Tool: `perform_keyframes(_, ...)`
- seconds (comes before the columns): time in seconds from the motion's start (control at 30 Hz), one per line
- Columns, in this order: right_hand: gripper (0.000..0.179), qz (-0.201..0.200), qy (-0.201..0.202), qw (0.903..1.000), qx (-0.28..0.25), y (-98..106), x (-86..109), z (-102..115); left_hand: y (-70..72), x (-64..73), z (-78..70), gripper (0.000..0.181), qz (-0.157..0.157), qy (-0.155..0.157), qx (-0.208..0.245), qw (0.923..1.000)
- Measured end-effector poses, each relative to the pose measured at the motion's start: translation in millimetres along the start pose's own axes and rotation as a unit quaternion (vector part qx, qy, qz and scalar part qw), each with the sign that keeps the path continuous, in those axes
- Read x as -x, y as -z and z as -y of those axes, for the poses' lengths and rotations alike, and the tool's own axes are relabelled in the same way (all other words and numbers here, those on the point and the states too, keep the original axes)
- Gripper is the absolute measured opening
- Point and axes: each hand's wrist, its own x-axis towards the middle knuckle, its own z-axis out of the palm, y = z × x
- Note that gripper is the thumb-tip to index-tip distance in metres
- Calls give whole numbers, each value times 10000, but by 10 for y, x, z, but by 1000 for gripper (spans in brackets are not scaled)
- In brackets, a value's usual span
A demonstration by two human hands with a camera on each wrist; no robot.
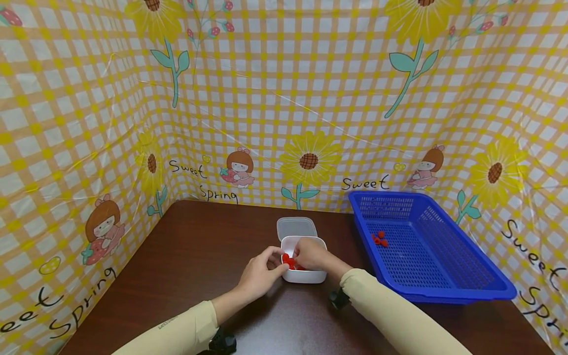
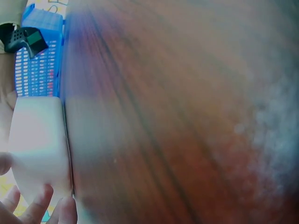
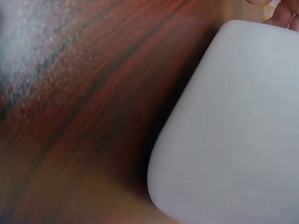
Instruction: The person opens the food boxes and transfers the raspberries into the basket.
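Head cam: white box (image 1: 304,277) L of blue basket (image 1: 452,295), mouth up, long axis seemingly toward basket. L hand (image 1: 259,273) loosely spread at basket-far rim; R hand (image 1: 314,255) inside, grip can't tell. Red bits (image 1: 289,262) inside show only here; wrist cams: outer wall (image 3: 229,126).

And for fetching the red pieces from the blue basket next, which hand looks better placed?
Probably the right hand: it reaches into the white container from the side nearer the blue basket, where red pieces lie. The left hand is at the white container's opposite side, farther from them.

Red pieces (image 1: 290,262) partly behind right hand (image 1: 313,255)
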Motion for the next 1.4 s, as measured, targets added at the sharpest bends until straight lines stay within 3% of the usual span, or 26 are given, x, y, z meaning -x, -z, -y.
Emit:
perform_keyframes(0.37,10,10,-453,9968,-663,-24,-49,-29,3,-6,-5,33,3,0,60,10000)
perform_keyframes(0.8,5,426,-924,9824,-1567,7,-25,-23,1,11,-13,32,49,-22,88,9999)
perform_keyframes(1.4,5,443,-770,9835,-1578,21,-9,-3,-1,9,0,33,58,11,54,10000)
